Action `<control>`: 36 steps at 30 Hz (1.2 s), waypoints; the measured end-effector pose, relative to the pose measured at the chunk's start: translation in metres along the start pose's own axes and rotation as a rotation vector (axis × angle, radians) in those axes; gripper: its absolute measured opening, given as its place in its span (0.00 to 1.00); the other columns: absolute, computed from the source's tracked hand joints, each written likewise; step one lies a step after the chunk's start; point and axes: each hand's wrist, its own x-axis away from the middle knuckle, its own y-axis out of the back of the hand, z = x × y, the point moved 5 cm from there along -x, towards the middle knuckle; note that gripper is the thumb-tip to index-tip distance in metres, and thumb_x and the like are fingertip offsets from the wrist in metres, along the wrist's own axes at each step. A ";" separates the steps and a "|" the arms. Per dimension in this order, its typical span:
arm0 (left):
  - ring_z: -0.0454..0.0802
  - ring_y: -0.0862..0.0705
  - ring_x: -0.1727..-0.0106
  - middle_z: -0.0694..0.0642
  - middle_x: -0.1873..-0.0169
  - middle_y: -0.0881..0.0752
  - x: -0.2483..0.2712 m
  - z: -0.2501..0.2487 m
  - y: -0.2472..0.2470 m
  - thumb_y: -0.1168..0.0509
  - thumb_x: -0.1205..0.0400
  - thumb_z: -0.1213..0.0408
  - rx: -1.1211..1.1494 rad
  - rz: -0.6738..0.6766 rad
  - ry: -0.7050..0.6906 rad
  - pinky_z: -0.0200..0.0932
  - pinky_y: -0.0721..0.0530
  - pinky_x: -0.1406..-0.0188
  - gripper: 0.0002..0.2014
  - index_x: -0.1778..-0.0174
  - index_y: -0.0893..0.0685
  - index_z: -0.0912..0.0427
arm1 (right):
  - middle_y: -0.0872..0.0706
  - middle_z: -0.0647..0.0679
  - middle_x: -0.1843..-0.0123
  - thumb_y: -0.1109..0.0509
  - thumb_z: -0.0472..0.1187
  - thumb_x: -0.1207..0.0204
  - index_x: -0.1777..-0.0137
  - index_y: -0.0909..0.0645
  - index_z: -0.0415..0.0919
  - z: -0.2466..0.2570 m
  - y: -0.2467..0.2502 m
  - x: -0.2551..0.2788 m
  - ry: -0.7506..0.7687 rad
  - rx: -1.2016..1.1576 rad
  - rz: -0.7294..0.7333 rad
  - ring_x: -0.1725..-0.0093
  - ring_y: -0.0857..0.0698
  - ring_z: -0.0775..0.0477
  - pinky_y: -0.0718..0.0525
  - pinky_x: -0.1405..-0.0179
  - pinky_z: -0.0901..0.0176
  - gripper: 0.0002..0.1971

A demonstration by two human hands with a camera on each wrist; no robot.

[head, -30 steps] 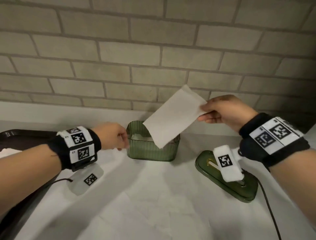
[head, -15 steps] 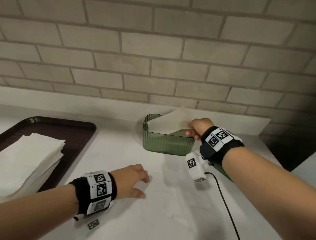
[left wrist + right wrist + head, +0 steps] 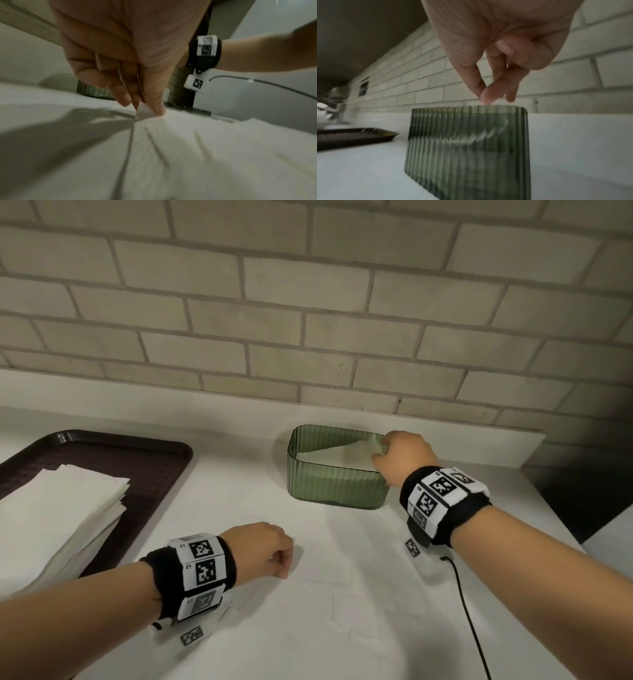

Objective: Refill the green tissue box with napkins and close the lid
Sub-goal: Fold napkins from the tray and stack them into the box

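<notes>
The green tissue box [image 3: 337, 484] stands open on the white tabletop [image 3: 342, 594], close to the brick wall [image 3: 308, 302], at about 1 o'clock in the head view. White napkins [image 3: 337, 455] lie inside it, and one corner sticks up toward the right hand [image 3: 402, 457]. That hand is at the box's right rim, thumb and finger pressed together. From the wrist view the fingertips [image 3: 486, 99] sit just above the rim, and the ribbed wall hides whether they hold the napkin.

The left hand [image 3: 263, 549] is at 7 o'clock from the box, on a thin white sheet [image 3: 188, 148] on the tabletop, and pinches a small raised corner of it.

At 9 o'clock a stack of napkins [image 3: 61, 518] lies on a dark tray [image 3: 147, 460], cut off by the picture's edge.

Both wristbands [image 3: 202, 571] carry black-and-white square codes. A few tiny letters are too small to read.
</notes>
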 end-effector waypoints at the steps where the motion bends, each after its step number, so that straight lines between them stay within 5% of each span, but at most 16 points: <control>1: 0.39 0.26 0.55 0.42 0.58 0.23 0.001 0.000 0.003 0.34 0.21 0.56 0.014 -0.010 0.002 0.38 0.23 0.48 0.06 0.53 0.16 0.53 | 0.16 0.41 0.43 0.36 0.41 0.24 0.38 0.19 0.40 0.003 0.004 0.006 0.075 0.071 -0.067 0.48 0.14 0.37 0.18 0.52 0.55 0.15; 4: 0.38 0.23 0.57 0.40 0.60 0.19 0.005 -0.001 0.017 0.34 0.22 0.59 0.064 -0.043 0.025 0.34 0.24 0.53 0.04 0.55 0.15 0.53 | 0.19 0.45 0.50 0.35 0.39 0.24 0.45 0.17 0.44 0.012 0.008 0.028 0.293 0.029 -0.111 0.52 0.16 0.40 0.19 0.54 0.56 0.11; 8: 0.41 0.17 0.53 0.44 0.58 0.14 0.012 -0.006 0.042 0.33 0.22 0.60 0.064 -0.078 0.063 0.34 0.21 0.52 0.01 0.58 0.16 0.50 | 0.15 0.53 0.61 0.27 0.41 0.27 0.48 0.16 0.48 0.014 -0.022 0.072 0.496 0.107 0.502 0.74 0.19 0.64 0.22 0.62 0.66 0.09; 11: 0.40 0.19 0.57 0.45 0.59 0.14 0.014 -0.013 0.062 0.34 0.21 0.61 0.025 -0.120 0.054 0.29 0.25 0.59 0.02 0.56 0.16 0.53 | 0.16 0.55 0.58 0.23 0.45 0.32 0.45 0.17 0.49 0.004 -0.044 0.105 0.504 0.239 0.776 0.62 0.18 0.58 0.21 0.60 0.67 0.15; 15: 0.41 0.22 0.60 0.45 0.60 0.16 0.014 -0.022 0.088 0.36 0.20 0.65 -0.033 -0.201 0.051 0.23 0.30 0.65 0.05 0.52 0.16 0.55 | 0.19 0.61 0.63 0.23 0.48 0.32 0.50 0.18 0.50 -0.004 -0.060 0.123 0.506 0.252 0.784 0.59 0.20 0.58 0.23 0.60 0.68 0.12; 18: 0.44 0.19 0.54 0.48 0.55 0.12 0.013 -0.026 0.108 0.37 0.19 0.65 -0.042 -0.242 0.066 0.27 0.29 0.61 0.10 0.44 0.15 0.53 | 0.18 0.61 0.62 0.23 0.47 0.32 0.60 0.21 0.53 -0.009 -0.069 0.123 0.466 0.165 0.780 0.53 0.17 0.56 0.19 0.49 0.64 0.08; 23: 0.48 0.17 0.42 0.49 0.45 0.11 0.011 -0.032 0.148 0.36 0.18 0.62 -0.132 -0.354 0.080 0.33 0.28 0.48 0.12 0.42 0.13 0.51 | 0.24 0.60 0.69 0.22 0.47 0.33 0.56 0.20 0.52 -0.013 -0.074 0.123 0.487 0.077 0.745 0.69 0.26 0.62 0.25 0.63 0.69 0.10; 27: 0.49 0.17 0.43 0.51 0.45 0.11 0.002 -0.035 0.184 0.36 0.18 0.63 -0.120 -0.444 0.102 0.32 0.30 0.53 0.12 0.42 0.13 0.54 | 0.21 0.59 0.68 0.21 0.45 0.32 0.60 0.15 0.50 -0.015 -0.074 0.122 0.496 -0.020 0.712 0.68 0.24 0.61 0.24 0.64 0.73 0.05; 30: 0.44 0.19 0.57 0.51 0.53 0.14 -0.020 -0.024 0.204 0.36 0.18 0.63 0.050 -0.445 0.166 0.27 0.23 0.68 0.11 0.42 0.13 0.57 | 0.18 0.58 0.64 0.22 0.46 0.32 0.64 0.17 0.54 -0.018 -0.067 0.116 0.495 -0.129 0.648 0.64 0.20 0.59 0.21 0.58 0.70 0.06; 32: 0.42 0.20 0.63 0.51 0.56 0.16 -0.039 -0.014 0.210 0.36 0.17 0.63 0.174 -0.443 0.227 0.31 0.20 0.68 0.12 0.41 0.14 0.58 | 0.16 0.58 0.63 0.23 0.48 0.31 0.63 0.18 0.54 -0.022 -0.055 0.110 0.505 -0.192 0.581 0.61 0.19 0.59 0.23 0.58 0.73 0.05; 34: 0.46 0.18 0.60 0.57 0.52 0.14 -0.057 -0.007 0.212 0.36 0.17 0.63 0.224 -0.433 0.272 0.34 0.19 0.66 0.13 0.39 0.15 0.60 | 0.15 0.57 0.64 0.23 0.48 0.30 0.65 0.20 0.56 -0.028 -0.041 0.104 0.501 -0.281 0.503 0.62 0.18 0.61 0.24 0.61 0.75 0.08; 36: 0.52 0.16 0.54 0.61 0.44 0.13 -0.073 -0.005 0.209 0.36 0.17 0.63 0.194 -0.414 0.290 0.26 0.21 0.70 0.14 0.37 0.15 0.61 | 0.14 0.55 0.65 0.22 0.46 0.30 0.65 0.20 0.56 -0.035 -0.025 0.099 0.478 -0.408 0.429 0.65 0.19 0.61 0.23 0.60 0.71 0.09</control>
